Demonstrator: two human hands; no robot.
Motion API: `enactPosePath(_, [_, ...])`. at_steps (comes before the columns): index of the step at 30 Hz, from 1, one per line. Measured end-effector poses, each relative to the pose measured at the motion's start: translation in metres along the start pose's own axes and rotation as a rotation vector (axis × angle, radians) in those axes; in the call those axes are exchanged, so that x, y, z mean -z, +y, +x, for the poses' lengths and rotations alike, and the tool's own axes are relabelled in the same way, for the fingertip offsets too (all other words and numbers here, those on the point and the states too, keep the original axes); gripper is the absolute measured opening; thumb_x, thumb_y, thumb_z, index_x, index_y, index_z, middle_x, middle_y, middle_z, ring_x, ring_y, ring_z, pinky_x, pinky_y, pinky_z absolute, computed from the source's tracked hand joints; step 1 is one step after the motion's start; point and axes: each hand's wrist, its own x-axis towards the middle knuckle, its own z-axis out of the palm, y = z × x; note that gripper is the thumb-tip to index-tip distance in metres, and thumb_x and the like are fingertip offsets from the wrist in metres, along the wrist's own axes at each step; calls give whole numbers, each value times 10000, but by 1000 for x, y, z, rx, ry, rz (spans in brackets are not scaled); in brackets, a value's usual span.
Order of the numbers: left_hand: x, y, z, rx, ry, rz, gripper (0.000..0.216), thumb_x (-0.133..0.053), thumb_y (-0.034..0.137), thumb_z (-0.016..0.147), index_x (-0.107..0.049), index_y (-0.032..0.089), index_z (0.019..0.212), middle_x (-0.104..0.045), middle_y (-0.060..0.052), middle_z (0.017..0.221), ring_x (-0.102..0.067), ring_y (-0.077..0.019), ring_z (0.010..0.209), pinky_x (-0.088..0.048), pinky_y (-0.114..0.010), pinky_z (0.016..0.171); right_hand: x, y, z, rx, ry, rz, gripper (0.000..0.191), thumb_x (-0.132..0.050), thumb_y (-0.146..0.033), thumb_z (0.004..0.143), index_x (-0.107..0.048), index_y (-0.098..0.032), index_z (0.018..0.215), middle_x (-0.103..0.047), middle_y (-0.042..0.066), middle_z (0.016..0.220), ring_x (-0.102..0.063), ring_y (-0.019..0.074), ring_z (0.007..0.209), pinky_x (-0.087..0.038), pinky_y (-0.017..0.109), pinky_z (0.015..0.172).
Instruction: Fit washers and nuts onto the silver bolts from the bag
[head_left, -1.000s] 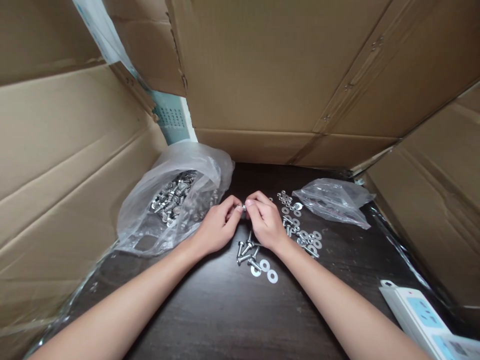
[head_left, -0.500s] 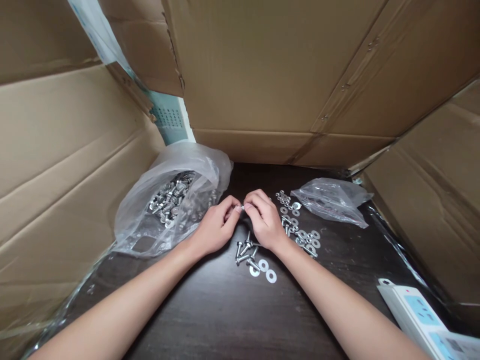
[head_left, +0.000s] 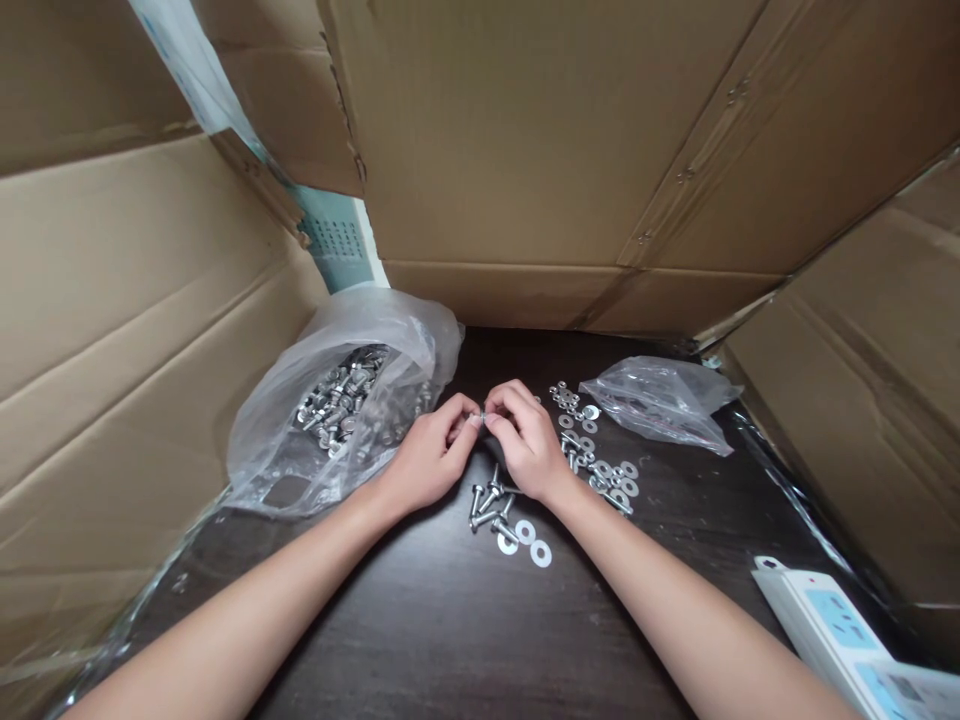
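Observation:
Over the middle of the dark table, my left hand [head_left: 436,452] and my right hand [head_left: 526,440] meet fingertip to fingertip. Both pinch one small silvery metal fastener [head_left: 482,416]; the fingers hide most of it, so its exact kind is unclear. Just below the hands lies a loose group of bolts [head_left: 491,512], with several flat washers [head_left: 541,553] at its near side. Right of my right hand, more bolts, nuts and washers [head_left: 600,475] are scattered, partly covered by that hand.
At the left, a clear plastic bag [head_left: 262,430] lies open, full of bolts [head_left: 341,400]. A flattened plastic bag [head_left: 660,400] rests at the back right. A white power strip [head_left: 832,630] sits at the near right. Cardboard walls [head_left: 525,130] enclose the dark table [head_left: 390,630].
The fingertips have drawn slightly closer around the fastener, so less of it shows. The view has shifted a little; the loose parts on the table lie as before.

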Motion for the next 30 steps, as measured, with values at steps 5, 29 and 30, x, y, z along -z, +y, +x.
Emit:
enactPosePath(5, [0,-1,0,-1,-8,7,183,-456,323,1008,-570,189,958,-465,57,643,-441,-131,586,-346,-264,609,-2,3,0,15,-29,3,240,-450,-213,970,-506,-213,737,-565,57,889,-574,196,851,-455,346,791])
enactPosePath(29, [-2,-3,0,18,27,5,164,-528,325,954,-568,176,1009,-369,85,618,-402,-118,564,-340,-248,597,-4,4,1,-44,-12,-28,324,-439,-258,1000,-545,-207,698,-586,47,823,-586,180,771,-461,333,736])
enactPosePath(30, [-2,-3,0,15,30,5,162,-525,323,956,-567,176,1010,-371,85,619,-403,-118,564,-341,-249,600,-4,4,1,-54,-12,-26,329,-441,-263,1002,-551,-207,697,-587,45,817,-585,179,763,-459,333,731])
